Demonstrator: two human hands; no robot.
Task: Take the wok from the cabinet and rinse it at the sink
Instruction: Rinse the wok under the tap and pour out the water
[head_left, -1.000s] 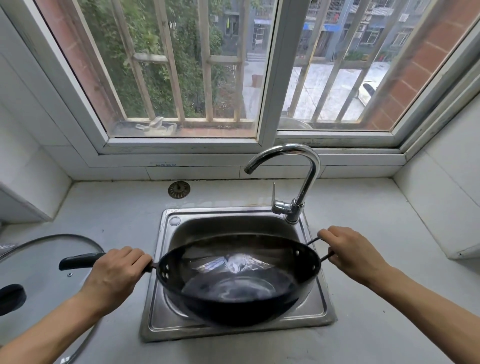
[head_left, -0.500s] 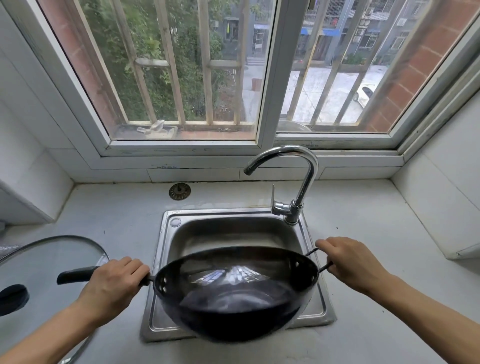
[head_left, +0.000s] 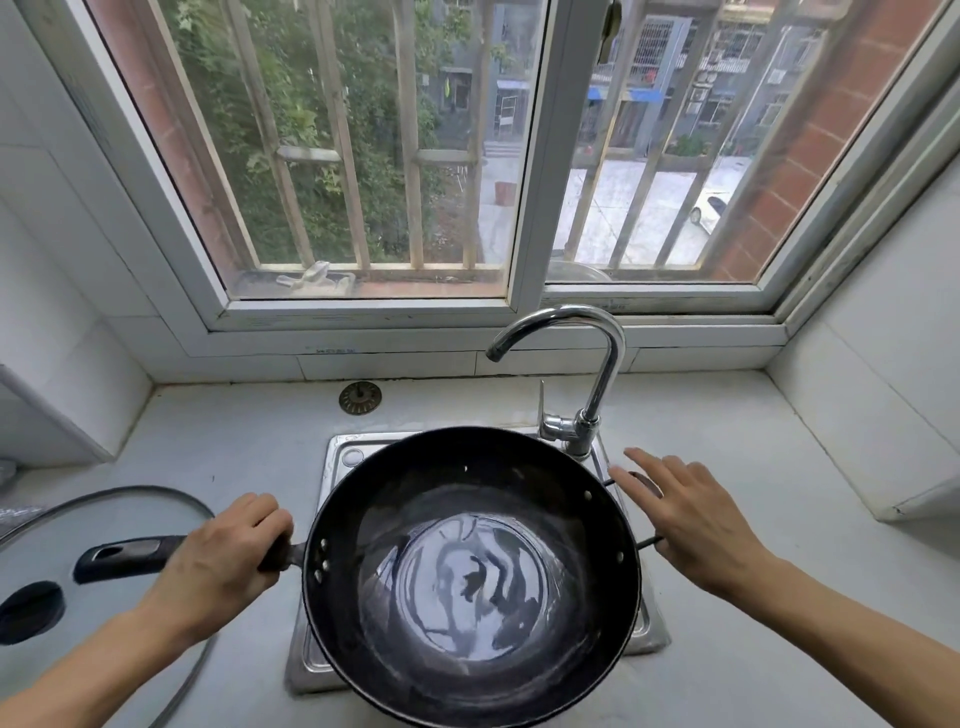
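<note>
Head view: right hand (head_left: 691, 525) has released the wok (head_left: 470, 577), fingers spread; left hand (head_left: 223, 556) still grips its handle.

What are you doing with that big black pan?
A person is holding a wok over the sink. The left hand grips its long handle. The right hand is open, its fingers straight, over the small loop handle on the other side. No water runs from the tap. A glass lid lies on the counter to the left.
</note>
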